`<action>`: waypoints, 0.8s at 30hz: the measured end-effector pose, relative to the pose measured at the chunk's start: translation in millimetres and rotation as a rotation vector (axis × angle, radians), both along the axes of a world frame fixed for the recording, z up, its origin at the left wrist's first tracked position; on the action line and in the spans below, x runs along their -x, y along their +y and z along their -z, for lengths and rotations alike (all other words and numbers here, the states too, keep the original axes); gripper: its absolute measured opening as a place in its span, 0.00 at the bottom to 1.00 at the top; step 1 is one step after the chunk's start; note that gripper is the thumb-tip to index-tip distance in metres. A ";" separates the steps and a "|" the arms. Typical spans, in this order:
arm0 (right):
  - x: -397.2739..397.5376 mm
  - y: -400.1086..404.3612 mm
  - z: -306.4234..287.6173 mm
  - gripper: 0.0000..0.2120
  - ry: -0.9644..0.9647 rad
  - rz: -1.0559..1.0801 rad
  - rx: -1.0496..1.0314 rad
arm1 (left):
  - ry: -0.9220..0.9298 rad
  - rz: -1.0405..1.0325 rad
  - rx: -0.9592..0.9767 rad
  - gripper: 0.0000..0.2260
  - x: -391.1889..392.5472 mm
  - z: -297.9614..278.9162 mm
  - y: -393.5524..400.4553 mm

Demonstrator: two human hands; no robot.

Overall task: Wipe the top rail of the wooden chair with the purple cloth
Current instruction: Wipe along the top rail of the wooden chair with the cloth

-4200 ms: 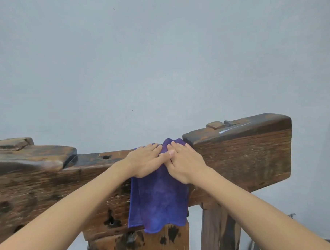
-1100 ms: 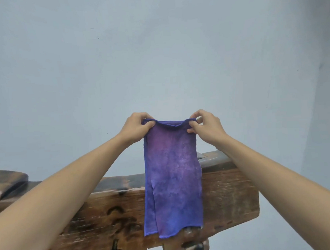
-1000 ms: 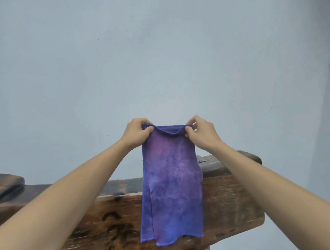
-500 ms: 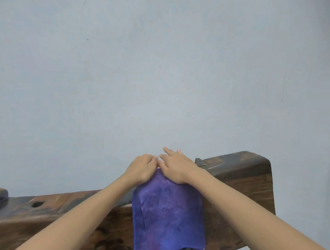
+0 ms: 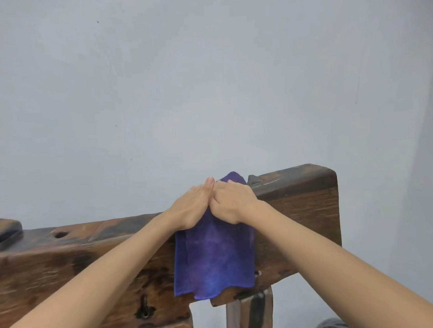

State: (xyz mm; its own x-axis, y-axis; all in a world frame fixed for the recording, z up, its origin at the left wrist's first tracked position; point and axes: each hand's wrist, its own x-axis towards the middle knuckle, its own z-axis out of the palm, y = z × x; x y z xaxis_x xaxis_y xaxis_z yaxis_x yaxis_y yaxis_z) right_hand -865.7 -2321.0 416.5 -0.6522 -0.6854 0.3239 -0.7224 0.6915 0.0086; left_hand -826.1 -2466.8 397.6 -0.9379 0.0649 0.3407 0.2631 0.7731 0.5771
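The purple cloth (image 5: pixel 214 258) is draped over the top rail (image 5: pixel 94 230) of the dark wooden chair, hanging down its near face. My left hand (image 5: pixel 193 205) and my right hand (image 5: pixel 233 201) lie side by side, palms down, pressing the cloth's upper part onto the rail. The fingers are flat and together rather than pinching. A tip of the cloth shows beyond my right hand. The rail's raised right end (image 5: pixel 295 179) starts just right of my hands.
A plain grey wall fills the background behind the chair. A raised dark block (image 5: pixel 5 231) sits at the rail's left end, and a round hole (image 5: pixel 61 235) marks the top nearby. A wooden post (image 5: pixel 249 311) stands below the rail at right.
The cloth was held up in the air by its top corners; now it has been lowered and laid over the rail, with both hands flattened on it.
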 end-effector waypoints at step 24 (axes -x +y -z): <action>70.4 -3.7 -26.6 0.23 -0.277 0.065 -0.131 | -0.267 -0.132 -0.014 0.40 68.2 -23.6 19.8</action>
